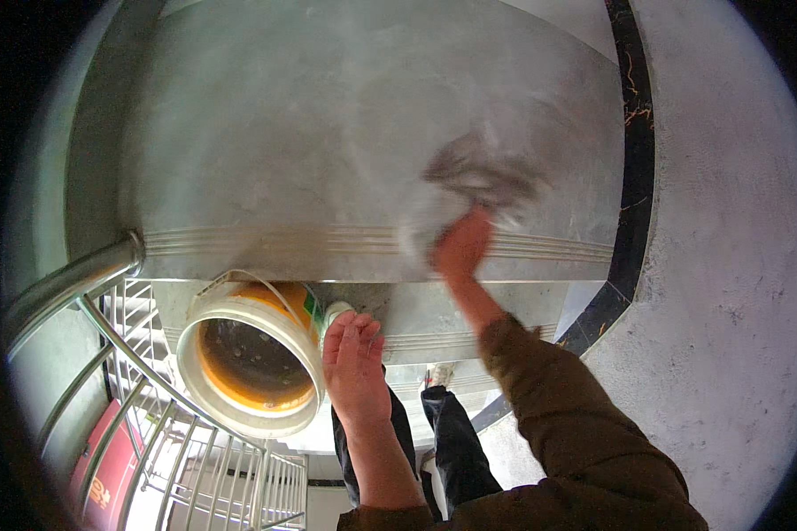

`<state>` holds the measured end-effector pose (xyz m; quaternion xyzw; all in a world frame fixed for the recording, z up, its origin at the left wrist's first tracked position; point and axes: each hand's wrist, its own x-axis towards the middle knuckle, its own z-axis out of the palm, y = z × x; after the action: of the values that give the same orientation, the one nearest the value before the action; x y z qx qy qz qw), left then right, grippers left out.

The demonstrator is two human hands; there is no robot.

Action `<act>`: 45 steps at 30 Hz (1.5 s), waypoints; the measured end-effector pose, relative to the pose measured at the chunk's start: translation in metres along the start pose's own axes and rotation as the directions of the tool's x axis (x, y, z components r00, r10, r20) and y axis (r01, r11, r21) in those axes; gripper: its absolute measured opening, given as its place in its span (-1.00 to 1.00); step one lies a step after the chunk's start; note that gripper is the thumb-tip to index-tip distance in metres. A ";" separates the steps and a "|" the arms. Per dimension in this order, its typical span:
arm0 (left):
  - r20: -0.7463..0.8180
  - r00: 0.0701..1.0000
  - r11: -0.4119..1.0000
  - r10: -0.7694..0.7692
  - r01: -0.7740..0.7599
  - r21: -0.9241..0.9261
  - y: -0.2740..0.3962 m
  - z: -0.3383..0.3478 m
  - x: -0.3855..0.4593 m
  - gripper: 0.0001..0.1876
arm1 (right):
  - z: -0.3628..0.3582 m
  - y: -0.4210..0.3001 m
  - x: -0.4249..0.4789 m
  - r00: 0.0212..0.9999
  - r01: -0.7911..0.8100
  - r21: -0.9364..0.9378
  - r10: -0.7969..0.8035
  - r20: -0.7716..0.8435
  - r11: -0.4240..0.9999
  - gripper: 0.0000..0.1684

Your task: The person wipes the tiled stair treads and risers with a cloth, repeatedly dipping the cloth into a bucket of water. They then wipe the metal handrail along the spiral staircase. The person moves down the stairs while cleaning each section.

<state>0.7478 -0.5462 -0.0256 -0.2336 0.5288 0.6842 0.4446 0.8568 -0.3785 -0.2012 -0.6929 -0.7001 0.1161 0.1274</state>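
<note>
My right hand (463, 244), blurred by motion, is closed on a grey cloth (488, 174) that lies against the tiled landing (292, 152), just past its grooved edge. Beside the bucket, my left hand (355, 365) is held up with nothing in it, its fingers slightly bent. The white plastic bucket (192, 391) stands on a step to the left, below the landing's edge. Dark, murky liquid (252, 355) with bits of froth is inside it, and its thin handle rests up against the far side.
A metal stair railing (73, 285) curves along the left, with a red panel (106, 464) beyond it. Black marbled skirting (637, 146) and a rough white wall (724, 219) border the right. My legs and shoes stand on the lower steps (465, 342).
</note>
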 end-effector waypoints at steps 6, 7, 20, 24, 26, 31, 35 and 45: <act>-0.003 1.000 0.999 0.000 0.000 0.047 -0.005 0.006 -0.001 -0.74 | 0.034 -0.148 -0.026 0.629 0.740 0.252 -0.774 0.071 0.624 -0.60; -0.005 1.000 1.000 0.012 -0.012 0.028 -0.004 0.001 -0.002 -0.74 | 0.034 -0.148 -0.015 0.593 0.761 0.280 -0.803 0.066 0.585 -0.64; -0.046 0.998 0.986 0.041 -0.048 -0.160 0.010 -0.017 -0.003 -0.78 | -0.064 0.218 0.114 0.979 0.199 -0.388 -0.168 0.113 0.900 -0.51; -0.091 0.996 0.972 -0.001 -0.021 -0.235 -0.002 -0.030 -0.009 -0.78 | -0.111 0.267 0.039 0.945 0.279 -0.406 -0.174 0.276 0.870 -0.53; -0.085 0.992 0.949 0.091 -0.112 -0.294 -0.011 -0.047 -0.015 -0.76 | -0.107 0.264 0.010 0.844 0.406 -0.490 -0.110 0.525 0.771 -0.54; 0.143 0.986 0.948 0.089 -0.040 -0.316 0.023 -0.042 -0.054 -0.81 | -0.164 0.208 -0.024 0.805 0.311 -0.278 -0.096 0.586 0.909 -0.51; 0.106 0.935 0.748 0.337 -0.334 0.574 -0.035 -0.141 -0.058 -0.69 | -0.214 0.138 -0.058 0.675 0.425 -0.050 -0.279 0.683 0.904 -0.48; 0.019 0.606 0.230 0.795 -0.331 0.915 0.080 -0.177 -0.324 -0.54 | -0.380 -0.038 -0.154 0.101 0.640 0.558 -0.777 0.621 0.529 -0.41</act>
<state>0.8133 -0.8321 0.2127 0.0826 0.9255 0.3636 0.0660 0.9508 -0.5387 0.1663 -0.1119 -0.9005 0.4003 -0.1275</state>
